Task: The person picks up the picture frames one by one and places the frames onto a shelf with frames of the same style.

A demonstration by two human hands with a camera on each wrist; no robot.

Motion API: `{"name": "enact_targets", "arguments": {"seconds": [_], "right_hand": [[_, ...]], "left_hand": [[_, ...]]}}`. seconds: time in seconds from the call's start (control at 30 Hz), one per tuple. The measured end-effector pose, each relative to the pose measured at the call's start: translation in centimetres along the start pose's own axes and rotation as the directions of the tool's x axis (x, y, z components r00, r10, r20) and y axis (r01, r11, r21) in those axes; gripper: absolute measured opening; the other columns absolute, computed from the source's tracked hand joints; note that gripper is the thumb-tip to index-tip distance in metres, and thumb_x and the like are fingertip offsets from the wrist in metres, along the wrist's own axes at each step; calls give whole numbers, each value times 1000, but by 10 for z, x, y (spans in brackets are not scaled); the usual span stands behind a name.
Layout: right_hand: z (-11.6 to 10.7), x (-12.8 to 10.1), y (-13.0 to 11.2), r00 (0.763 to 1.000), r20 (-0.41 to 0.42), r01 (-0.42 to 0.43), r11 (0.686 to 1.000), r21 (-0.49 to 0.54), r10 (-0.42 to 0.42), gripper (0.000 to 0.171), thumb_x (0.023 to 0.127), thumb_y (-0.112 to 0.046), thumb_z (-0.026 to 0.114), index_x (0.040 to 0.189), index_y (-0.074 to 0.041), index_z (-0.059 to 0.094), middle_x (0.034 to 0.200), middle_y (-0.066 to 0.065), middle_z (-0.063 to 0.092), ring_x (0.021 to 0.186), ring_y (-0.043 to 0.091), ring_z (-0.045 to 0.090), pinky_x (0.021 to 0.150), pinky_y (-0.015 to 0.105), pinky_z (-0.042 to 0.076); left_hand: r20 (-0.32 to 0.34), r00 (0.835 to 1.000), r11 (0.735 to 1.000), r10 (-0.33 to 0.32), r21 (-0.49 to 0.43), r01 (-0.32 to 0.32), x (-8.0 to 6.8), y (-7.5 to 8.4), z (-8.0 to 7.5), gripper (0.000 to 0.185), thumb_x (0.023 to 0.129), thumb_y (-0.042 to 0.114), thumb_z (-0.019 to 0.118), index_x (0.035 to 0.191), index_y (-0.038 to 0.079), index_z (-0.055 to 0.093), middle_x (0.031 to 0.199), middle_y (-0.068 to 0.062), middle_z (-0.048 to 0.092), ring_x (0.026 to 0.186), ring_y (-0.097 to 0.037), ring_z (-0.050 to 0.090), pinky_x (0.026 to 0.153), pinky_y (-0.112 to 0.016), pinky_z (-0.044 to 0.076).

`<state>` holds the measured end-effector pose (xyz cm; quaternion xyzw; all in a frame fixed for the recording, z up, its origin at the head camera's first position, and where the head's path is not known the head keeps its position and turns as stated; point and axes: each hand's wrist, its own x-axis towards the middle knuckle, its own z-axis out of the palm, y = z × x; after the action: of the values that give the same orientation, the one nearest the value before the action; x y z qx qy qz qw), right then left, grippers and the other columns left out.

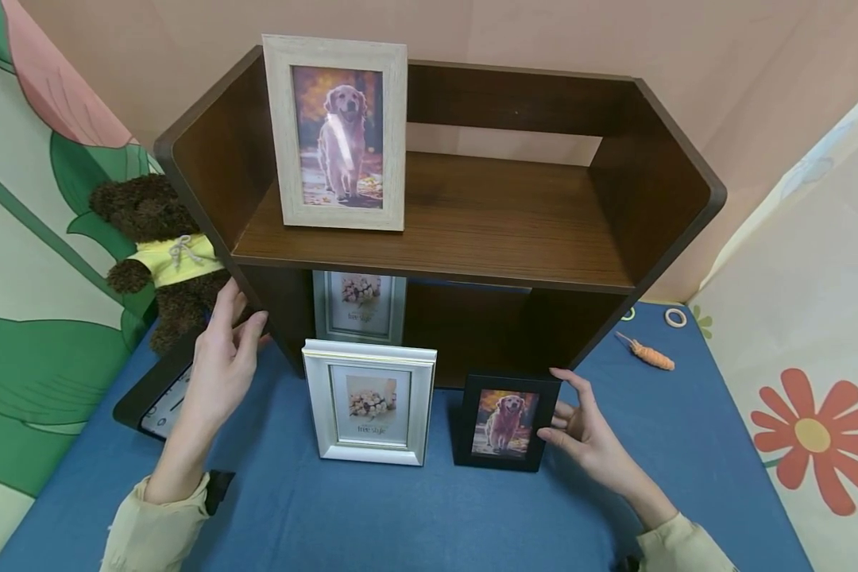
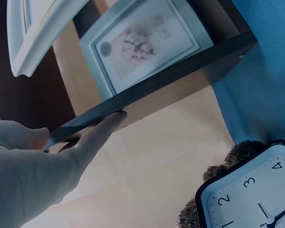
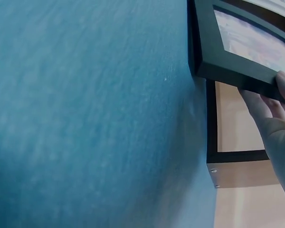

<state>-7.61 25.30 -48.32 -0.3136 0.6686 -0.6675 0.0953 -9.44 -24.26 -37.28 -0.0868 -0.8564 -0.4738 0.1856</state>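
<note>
Black picture frame (image 1: 506,422), holding a photo of a golden dog, stands upright on the blue tablecloth (image 1: 429,516) just in front of the lower opening of a dark wooden shelf unit (image 1: 472,230). My right hand (image 1: 586,433) is at the frame's right edge, fingers loosely spread, with fingertips (image 3: 284,88) touching the rim as the right wrist view shows; I cannot tell whether the thumb closes round it. My left hand (image 1: 222,361) rests against the shelf unit's left side panel, fingers straight and close together, the fingertips (image 2: 111,118) lying flat along the panel's dark edge in the left wrist view. Just left of the black frame stands a silver frame (image 1: 369,402) with a flower picture, the two near each other but apart. Behind it, inside the lower compartment, is a grey frame (image 1: 360,306) with a similar flower print. On the upper shelf stands a pale wooden frame (image 1: 338,131) with a larger dog photo. A brown teddy bear (image 1: 160,254) in a yellow shirt sits left of the shelf, and a clock (image 2: 249,194) lies on the cloth below it. A small orange carrot toy (image 1: 649,353) lies on the cloth to the right.
</note>
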Motion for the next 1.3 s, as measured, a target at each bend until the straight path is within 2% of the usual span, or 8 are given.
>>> {"name": "enact_targets", "arguments": {"seconds": [0.1, 0.27, 0.47, 0.97, 1.3], "right_hand": [[1, 0, -2, 1000, 3, -2, 1000, 15, 2, 85, 101, 24, 55, 164, 1, 2, 147, 0, 61, 129, 17, 66, 96, 29, 61], [2, 1, -7, 1000, 1, -3, 1000, 12, 3, 85, 100, 23, 56, 164, 0, 5, 144, 1, 63, 129, 17, 66, 95, 29, 61], [1, 1, -15, 1000, -15, 8, 1000, -17, -8, 86, 99, 25, 56, 164, 0, 6, 141, 3, 64, 128, 17, 66, 95, 29, 61], [0, 3, -37, 1000, -3, 12, 999, -40, -12, 86, 99, 26, 54, 164, 0, 3, 144, 0, 64, 127, 18, 68, 95, 29, 61], [0, 4, -46, 999, 16, 36, 999, -24, -35, 88, 99, 28, 52, 166, -2, 3, 147, 2, 63, 128, 19, 68, 94, 30, 62]], "left_hand": [[5, 1000, 1000, 2, 6, -2, 0, 0, 0, 70, 112, -3, 50, 173, 18, 22, 170, -18, 34, 135, -53, 55, 91, -13, 53], [7, 1000, 1000, 1, 14, -1, 0, 1, -1, 70, 112, -2, 50, 173, 18, 22, 170, -18, 34, 134, -53, 56, 92, -34, 55], [9, 1000, 1000, -1, 10, 1, 0, 1, -1, 70, 112, -3, 50, 173, 19, 22, 170, -20, 35, 130, -54, 60, 91, -29, 55], [-3, 1000, 1000, 11, 14, -10, 0, 1, 0, 67, 112, -4, 49, 172, 15, 24, 166, -23, 38, 129, -56, 59, 90, -48, 53], [-2, 1000, 1000, -1, -6, 1, 0, 2, 0, 64, 114, -1, 46, 172, 17, 25, 165, -24, 41, 126, -56, 61, 89, -47, 54]]}}
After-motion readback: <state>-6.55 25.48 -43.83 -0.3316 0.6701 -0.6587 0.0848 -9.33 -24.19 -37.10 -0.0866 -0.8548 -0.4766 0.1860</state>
